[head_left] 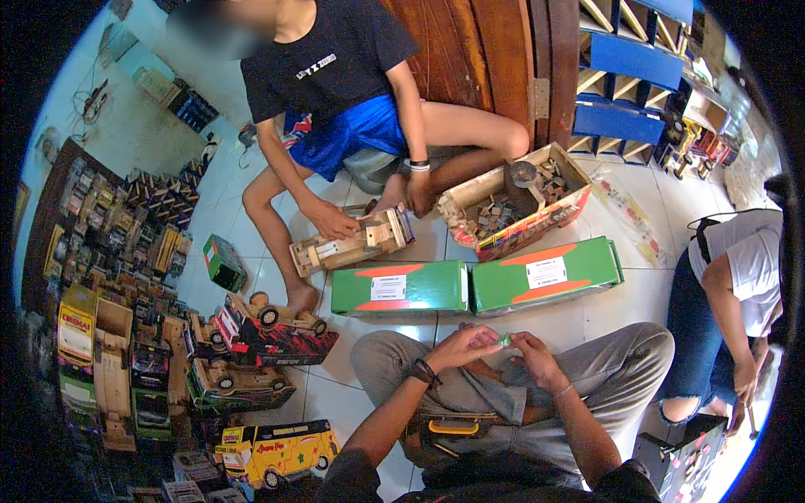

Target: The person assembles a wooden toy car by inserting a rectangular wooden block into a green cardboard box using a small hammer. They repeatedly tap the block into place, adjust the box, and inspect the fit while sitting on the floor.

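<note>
One green piece point(505, 339), seemingly crosswise.

"What does the wearer have on?"

"A black short-sleeved top point(507, 495); the left sleeve point(356, 474) and right sleeve point(625, 482) stop on the upper arms, leaving the forearms uncovered."

"And the legs?"

"Grey trousers point(605, 359), faded like washed denim, with creases and paler patches toward the knees."

"Anything at the wrists?"

"Behind the left hand point(474, 344) sits a dark bracelet point(428, 373), chunky and nearly black; whether it's cord or beads, I can't tell. Behind the right hand point(537, 362) there's a bracelet much thinner and paler, like a fine silvery chain point(563, 391)."

"Gloves?"

"Both hands are bare."
</note>
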Motion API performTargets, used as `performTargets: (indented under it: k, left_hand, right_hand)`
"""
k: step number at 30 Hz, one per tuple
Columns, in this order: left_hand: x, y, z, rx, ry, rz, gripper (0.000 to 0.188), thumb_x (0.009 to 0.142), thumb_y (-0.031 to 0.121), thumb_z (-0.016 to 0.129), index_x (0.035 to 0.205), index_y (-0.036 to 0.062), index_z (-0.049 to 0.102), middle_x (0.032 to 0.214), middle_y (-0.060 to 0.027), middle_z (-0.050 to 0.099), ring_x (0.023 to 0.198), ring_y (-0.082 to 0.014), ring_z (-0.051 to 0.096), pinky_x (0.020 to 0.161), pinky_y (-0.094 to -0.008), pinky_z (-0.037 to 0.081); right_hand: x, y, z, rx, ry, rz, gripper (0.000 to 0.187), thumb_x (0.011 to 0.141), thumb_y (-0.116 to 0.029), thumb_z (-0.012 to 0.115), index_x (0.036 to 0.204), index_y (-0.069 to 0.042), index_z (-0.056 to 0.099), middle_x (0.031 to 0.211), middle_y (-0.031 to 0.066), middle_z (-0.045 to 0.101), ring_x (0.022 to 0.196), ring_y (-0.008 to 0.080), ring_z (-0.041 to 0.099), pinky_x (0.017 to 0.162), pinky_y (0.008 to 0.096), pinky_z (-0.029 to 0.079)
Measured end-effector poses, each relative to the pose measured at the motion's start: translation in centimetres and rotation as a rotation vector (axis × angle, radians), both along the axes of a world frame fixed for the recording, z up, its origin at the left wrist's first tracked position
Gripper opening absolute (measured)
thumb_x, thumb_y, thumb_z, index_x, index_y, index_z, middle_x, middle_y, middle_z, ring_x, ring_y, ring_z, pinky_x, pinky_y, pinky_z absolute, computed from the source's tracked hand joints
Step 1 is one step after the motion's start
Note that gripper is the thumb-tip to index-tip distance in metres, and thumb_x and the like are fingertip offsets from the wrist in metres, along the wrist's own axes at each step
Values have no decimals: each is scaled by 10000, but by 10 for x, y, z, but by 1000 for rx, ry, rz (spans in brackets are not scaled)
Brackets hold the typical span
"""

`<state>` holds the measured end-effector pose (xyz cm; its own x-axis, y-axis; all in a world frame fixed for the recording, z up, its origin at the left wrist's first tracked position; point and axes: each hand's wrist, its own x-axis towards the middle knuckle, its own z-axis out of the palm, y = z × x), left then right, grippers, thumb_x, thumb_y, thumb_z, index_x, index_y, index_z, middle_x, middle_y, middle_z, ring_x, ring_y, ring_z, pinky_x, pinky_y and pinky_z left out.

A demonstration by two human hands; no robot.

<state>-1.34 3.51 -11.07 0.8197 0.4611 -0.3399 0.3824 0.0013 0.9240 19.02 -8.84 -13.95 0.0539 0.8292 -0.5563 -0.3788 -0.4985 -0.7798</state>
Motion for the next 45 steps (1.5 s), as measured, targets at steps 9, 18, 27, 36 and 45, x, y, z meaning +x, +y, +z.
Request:
performTargets:
  k: [9, 18, 27, 36, 45]
  left_hand:
    - [1, -9, 1, 171, -64, 120, 483, 939, 393, 735, 1196, -1, 627, 1059, -121, 718, 958, -197, 702, 861, -331, 562]
    - [4, -7, 7, 401, 0, 241, 388, 990, 387, 647, 1117, 21, 650, 951, -144, 705, 864, -267, 689, 802, -377, 540]
    - [-120, 57, 178, 692, -43, 577, 300, 980, 184, 682, 1242, 43, 638, 1110, -64, 708, 961, -138, 661, 892, -313, 542]
    - [-381, 180, 276, 1057, 1006, 1167, 595, 870, 450, 685, 1182, -55, 648, 1074, -279, 711, 1044, -415, 688, 925, -505, 540]
    - [-378, 193, 240, 1093, 1113, 1120, 602, 905, 457, 632, 1324, 27, 591, 1190, -257, 684, 1101, -417, 666, 971, -512, 519]
  right_hand:
    - [-4, -3, 0, 221, -234, 58, 419, 1081, -414, 470, 1260, -62, 610, 1042, 75, 699, 989, 151, 624, 868, 306, 505]
    - [-5, -3, 11, 225, -331, 193, 444, 1045, -409, 564, 1326, -67, 538, 1075, 59, 683, 1029, 144, 610, 851, 322, 492]
    - [-10, -7, 19, 291, -554, 266, 371, 1039, -362, 573, 959, -8, 650, 774, 76, 631, 699, 169, 529, 657, 348, 450]
    - [-12, -9, -5, 302, -689, 360, 330, 1019, -292, 603, 934, 13, 695, 883, 178, 700, 779, 301, 674, 748, 390, 519]
    - [-11, -8, -4, 352, -750, 390, 378, 991, -361, 636, 981, 0, 749, 946, 199, 718, 860, 302, 699, 786, 390, 533]
